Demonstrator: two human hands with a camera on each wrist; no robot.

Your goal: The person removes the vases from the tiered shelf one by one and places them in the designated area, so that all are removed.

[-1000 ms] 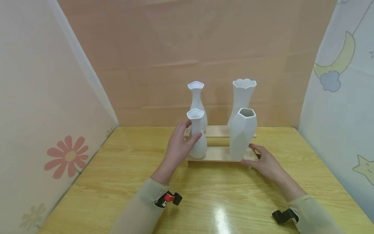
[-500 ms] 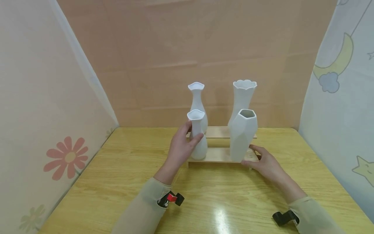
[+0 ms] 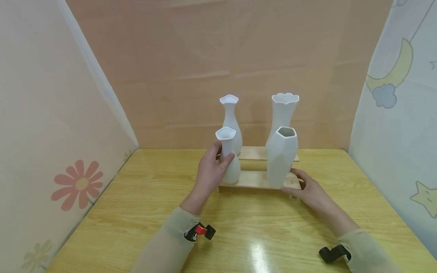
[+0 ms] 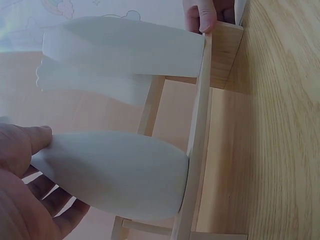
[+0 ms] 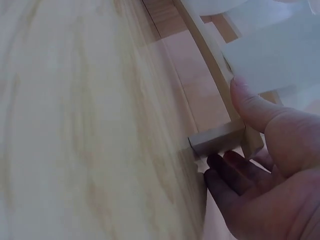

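Observation:
A wooden two-step rack [image 3: 254, 179] bears white vases on both steps. My left hand [image 3: 212, 167] grips the slim front-left vase [image 3: 232, 170] round its neck, the thumb on the near side and the fingers behind. In the left wrist view that vase [image 4: 120, 172] has its base right at the shelf board [image 4: 199, 120]. My right hand [image 3: 308, 189] holds the rack's lower right end, beside the faceted front-right vase [image 3: 281, 159]. In the right wrist view the thumb lies on the board's edge, and the fingers curl round by the rack's leg [image 5: 217, 137].
On the upper step stand a slim-necked vase [image 3: 231, 123] at left and a scallop-rimmed vase [image 3: 282, 113] at right, each partly hidden by the vase in front. The rack stands on a wood-grain table [image 3: 259, 223], with a plain backdrop [image 3: 252, 49] behind.
My left hand first moved slightly right and settled round the front-left vase's neck. Since then both front vases have shifted slightly left in the head view. My right hand keeps its place at the rack.

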